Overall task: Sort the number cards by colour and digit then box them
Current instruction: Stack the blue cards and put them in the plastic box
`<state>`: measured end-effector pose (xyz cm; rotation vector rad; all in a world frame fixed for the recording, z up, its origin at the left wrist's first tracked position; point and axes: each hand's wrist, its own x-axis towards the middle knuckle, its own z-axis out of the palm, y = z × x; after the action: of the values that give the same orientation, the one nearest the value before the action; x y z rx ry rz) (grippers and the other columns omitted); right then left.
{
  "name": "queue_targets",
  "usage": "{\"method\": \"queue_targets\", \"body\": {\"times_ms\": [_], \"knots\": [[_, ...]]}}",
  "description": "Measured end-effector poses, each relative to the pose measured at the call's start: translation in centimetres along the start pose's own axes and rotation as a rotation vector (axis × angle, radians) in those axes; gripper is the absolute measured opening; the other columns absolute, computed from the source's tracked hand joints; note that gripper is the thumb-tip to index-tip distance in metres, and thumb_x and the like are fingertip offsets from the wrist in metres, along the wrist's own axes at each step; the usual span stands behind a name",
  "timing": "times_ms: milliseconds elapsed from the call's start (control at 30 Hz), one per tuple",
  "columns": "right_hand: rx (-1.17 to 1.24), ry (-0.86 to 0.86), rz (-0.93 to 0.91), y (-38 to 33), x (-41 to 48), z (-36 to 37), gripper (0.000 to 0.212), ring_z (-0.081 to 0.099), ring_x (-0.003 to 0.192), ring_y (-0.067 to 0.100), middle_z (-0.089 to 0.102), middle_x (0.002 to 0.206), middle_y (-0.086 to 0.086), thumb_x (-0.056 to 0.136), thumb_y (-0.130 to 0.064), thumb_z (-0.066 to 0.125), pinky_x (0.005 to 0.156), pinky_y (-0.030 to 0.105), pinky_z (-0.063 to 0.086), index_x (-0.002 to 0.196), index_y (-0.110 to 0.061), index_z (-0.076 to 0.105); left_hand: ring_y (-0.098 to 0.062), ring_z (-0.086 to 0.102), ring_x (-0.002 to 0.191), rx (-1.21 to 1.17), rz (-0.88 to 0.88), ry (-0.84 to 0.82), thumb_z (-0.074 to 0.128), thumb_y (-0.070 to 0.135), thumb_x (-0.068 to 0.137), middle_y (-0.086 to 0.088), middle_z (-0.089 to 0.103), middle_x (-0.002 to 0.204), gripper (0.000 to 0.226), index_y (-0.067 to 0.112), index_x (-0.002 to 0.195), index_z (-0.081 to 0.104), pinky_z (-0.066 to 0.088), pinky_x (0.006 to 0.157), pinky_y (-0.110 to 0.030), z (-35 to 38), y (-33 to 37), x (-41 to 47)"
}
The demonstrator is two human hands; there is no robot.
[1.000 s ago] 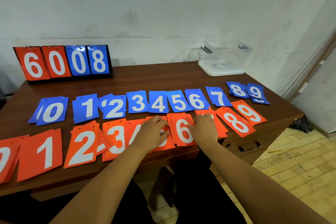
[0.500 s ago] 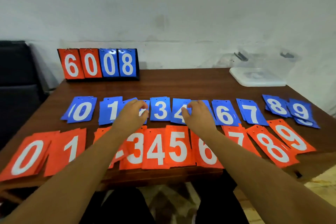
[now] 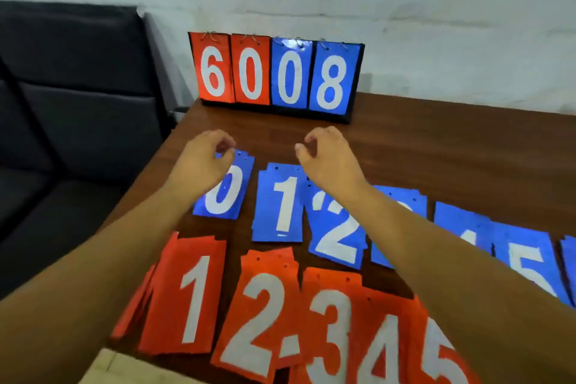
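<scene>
The number cards lie face up in small stacks on the brown table, in two rows. The blue ones are farther out, showing 0, 1, 2 and 5, and the orange cards at the near edge show 1 to 5. Both arms reach across them. The left hand hangs over the top of the blue 0, fingers curled in toward the thumb; I can't tell whether it touches the card. The right hand hovers above the blue 1, fingers loosely curled, holding nothing. Behind stands a flip scoreboard, its ringed cards reading 6, 0, 0, 8. A black sofa sits to the left.
</scene>
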<state>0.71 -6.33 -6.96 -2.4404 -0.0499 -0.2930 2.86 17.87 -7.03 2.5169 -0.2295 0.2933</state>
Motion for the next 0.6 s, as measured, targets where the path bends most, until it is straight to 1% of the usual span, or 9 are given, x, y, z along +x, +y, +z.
{"method": "queue_targets", "body": {"times_ms": [67, 133, 200, 267, 333, 433, 533, 600], "knots": [[0.018, -0.081, 0.021, -0.7, 1.4, 1.7, 0.033, 0.06, 0.092, 0.022, 0.053, 0.115, 0.004, 0.094, -0.039, 0.055, 0.086, 0.04, 0.052, 0.113, -0.013, 0.06, -0.014, 0.059, 0.084, -0.008, -0.064, -0.041, 0.061, 0.011, 0.09, 0.0, 0.067, 0.095, 0.011, 0.014, 0.098, 0.068, 0.042, 0.078, -0.024, -0.5, -1.6, 1.2], [0.017, -0.144, 0.039, -1.9, 2.3, 2.6, 0.031, 0.06, 0.095, 0.024, 0.054, 0.114, 0.006, 0.094, -0.036, 0.056, 0.091, 0.039, 0.049, 0.113, -0.011, 0.061, -0.017, 0.061, 0.083, -0.037, -0.134, -0.088, 0.061, 0.011, 0.09, -0.002, 0.067, 0.094, 0.011, 0.015, 0.098, 0.068, 0.047, 0.078, -0.03, -1.4, -2.5, 2.0], [0.025, -0.191, 0.07, -3.2, 3.0, 2.9, 0.03, 0.059, 0.102, 0.026, 0.056, 0.114, 0.008, 0.093, -0.032, 0.058, 0.094, 0.038, 0.047, 0.113, -0.01, 0.062, -0.016, 0.061, 0.084, -0.054, -0.193, -0.126, 0.061, 0.012, 0.09, -0.001, 0.066, 0.095, 0.011, 0.016, 0.097, 0.067, 0.046, 0.076, -0.029, -2.3, -3.0, 2.6], [0.024, -0.246, 0.119, -4.8, 3.5, 2.5, 0.032, 0.056, 0.11, 0.023, 0.056, 0.117, 0.006, 0.094, -0.033, 0.057, 0.094, 0.037, 0.047, 0.117, -0.011, 0.06, -0.016, 0.06, 0.089, -0.051, -0.226, -0.186, 0.061, 0.012, 0.09, -0.001, 0.065, 0.099, 0.012, 0.016, 0.099, 0.067, 0.044, 0.079, -0.026, -3.2, -3.3, 2.9], [0.028, -0.285, 0.177, -6.5, 3.9, 2.0, 0.032, 0.056, 0.105, 0.017, 0.053, 0.118, 0.001, 0.094, -0.034, 0.055, 0.09, 0.031, 0.048, 0.119, -0.014, 0.058, -0.015, 0.06, 0.092, -0.062, -0.26, -0.263, 0.061, 0.013, 0.09, -0.001, 0.065, 0.102, 0.012, 0.015, 0.101, 0.066, 0.044, 0.081, -0.025, -4.4, -3.7, 3.2], [0.037, -0.267, 0.283, -8.9, 3.6, 1.4, 0.027, 0.054, 0.1, 0.012, 0.053, 0.113, -0.002, 0.093, -0.029, 0.058, 0.082, 0.022, 0.042, 0.117, -0.015, 0.058, -0.016, 0.06, 0.091, -0.128, -0.35, -0.338, 0.063, 0.013, 0.09, -0.002, 0.064, 0.103, 0.011, 0.014, 0.101, 0.066, 0.044, 0.08, -0.025, -6.2, -3.9, 3.7], [0.052, -0.307, 0.401, -11.1, 1.7, 1.8, 0.022, 0.055, 0.102, 0.017, 0.056, 0.111, 0.002, 0.092, -0.021, 0.061, 0.082, 0.022, 0.041, 0.112, -0.013, 0.06, -0.019, 0.059, 0.088, -0.173, -0.422, -0.411, 0.066, 0.012, 0.086, -0.005, 0.064, 0.099, 0.012, 0.009, 0.098, 0.065, 0.039, 0.075, -0.023, -7.0, -3.6, 3.2], [0.048, -0.37, 0.441, -12.4, 0.4, 2.5, 0.022, 0.055, 0.107, 0.023, 0.058, 0.114, 0.007, 0.092, -0.016, 0.06, 0.086, 0.027, 0.042, 0.113, -0.008, 0.06, -0.021, 0.057, 0.088, -0.195, -0.463, -0.448, 0.068, 0.011, 0.085, -0.009, 0.063, 0.097, 0.015, 0.006, 0.098, 0.065, 0.035, 0.071, -0.022, -7.0, -3.5, 2.8]]}}
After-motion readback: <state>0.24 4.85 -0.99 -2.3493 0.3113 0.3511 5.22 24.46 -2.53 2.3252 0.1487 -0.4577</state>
